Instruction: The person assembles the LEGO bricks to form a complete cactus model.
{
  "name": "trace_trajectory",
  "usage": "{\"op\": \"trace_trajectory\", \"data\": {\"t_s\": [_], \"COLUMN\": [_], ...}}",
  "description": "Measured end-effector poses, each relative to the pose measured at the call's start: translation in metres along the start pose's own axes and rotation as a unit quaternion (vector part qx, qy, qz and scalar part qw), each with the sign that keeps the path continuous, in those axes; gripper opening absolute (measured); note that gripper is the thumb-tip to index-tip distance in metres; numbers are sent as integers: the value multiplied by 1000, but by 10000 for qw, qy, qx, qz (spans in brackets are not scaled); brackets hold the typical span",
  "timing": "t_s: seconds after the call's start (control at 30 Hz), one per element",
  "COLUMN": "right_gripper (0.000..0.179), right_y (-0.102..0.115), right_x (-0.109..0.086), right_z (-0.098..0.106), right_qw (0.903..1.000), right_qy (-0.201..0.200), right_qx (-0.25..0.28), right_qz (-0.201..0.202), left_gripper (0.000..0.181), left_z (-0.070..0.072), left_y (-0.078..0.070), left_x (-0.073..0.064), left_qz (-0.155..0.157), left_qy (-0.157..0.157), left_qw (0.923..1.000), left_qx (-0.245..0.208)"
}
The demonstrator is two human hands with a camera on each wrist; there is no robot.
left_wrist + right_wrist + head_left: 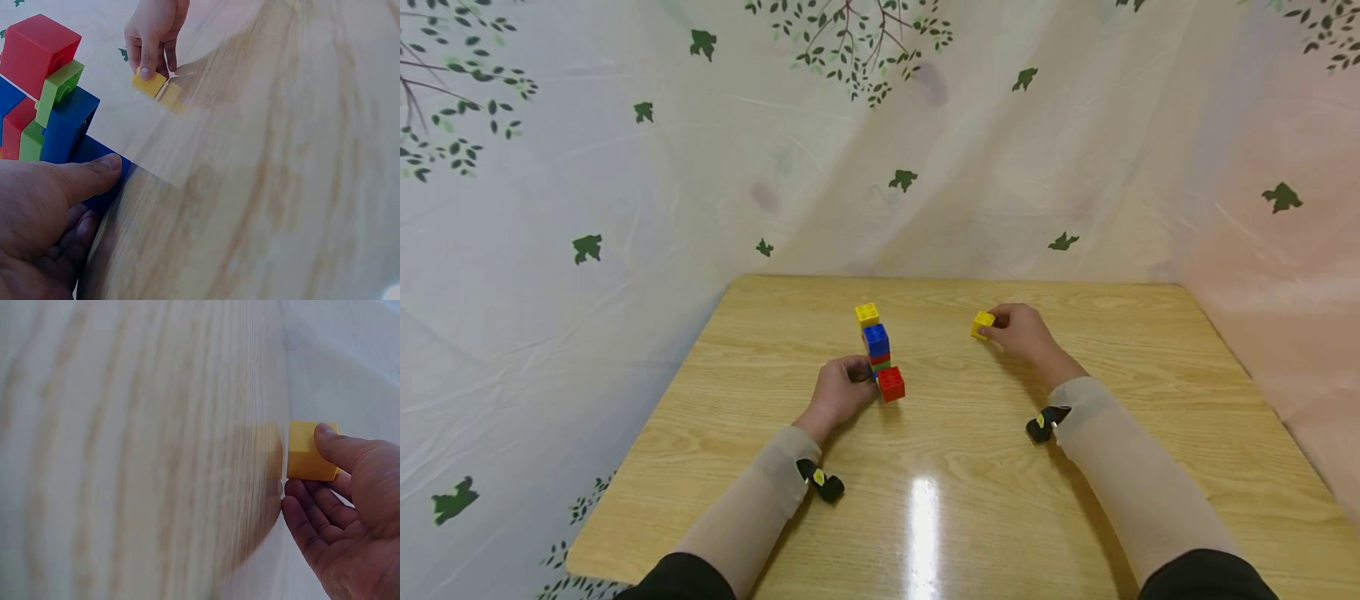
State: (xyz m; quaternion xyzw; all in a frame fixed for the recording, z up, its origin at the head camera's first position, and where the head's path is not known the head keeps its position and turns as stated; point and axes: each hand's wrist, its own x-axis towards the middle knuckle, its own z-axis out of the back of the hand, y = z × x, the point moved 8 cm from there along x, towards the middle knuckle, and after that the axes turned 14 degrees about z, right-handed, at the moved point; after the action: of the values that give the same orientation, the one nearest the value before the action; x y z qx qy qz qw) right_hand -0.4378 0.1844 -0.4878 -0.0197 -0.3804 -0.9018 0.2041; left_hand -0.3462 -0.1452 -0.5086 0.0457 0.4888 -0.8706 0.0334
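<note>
My left hand (838,392) grips a built structure of toy building bricks low down, its thumb against a blue brick (103,165). Seen from the head, the structure shows a yellow brick (867,313) at its far end, a blue brick (876,339) in the middle and a red brick (891,384) nearest me. Thin green bricks (59,92) sit between red and blue ones in the left wrist view. Off to the right, my right hand (1022,333) pinches a separate yellow brick (306,450) between thumb and fingers, very close to the tabletop.
The wooden table (985,500) has rounded corners and a bright light reflection near the front. Behind and beside it hangs a pale cloth (850,217) printed with leaves and branches. Each sleeve carries a small black wrist camera (829,487).
</note>
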Motion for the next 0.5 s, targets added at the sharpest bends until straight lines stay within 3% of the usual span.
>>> {"op": "trace_trajectory", "data": {"t_s": [0.5], "right_gripper": [43], "right_y": [28], "right_x": [5], "right_z": [-1], "right_qw": [9989], "right_qy": [-175], "right_qx": [212], "right_qz": [384], "left_gripper": [26], "left_z": [0], "left_y": [1], "left_x": [-2], "left_qz": [9], "left_qy": [-11], "left_qw": [10000], "left_qx": [-7]}}
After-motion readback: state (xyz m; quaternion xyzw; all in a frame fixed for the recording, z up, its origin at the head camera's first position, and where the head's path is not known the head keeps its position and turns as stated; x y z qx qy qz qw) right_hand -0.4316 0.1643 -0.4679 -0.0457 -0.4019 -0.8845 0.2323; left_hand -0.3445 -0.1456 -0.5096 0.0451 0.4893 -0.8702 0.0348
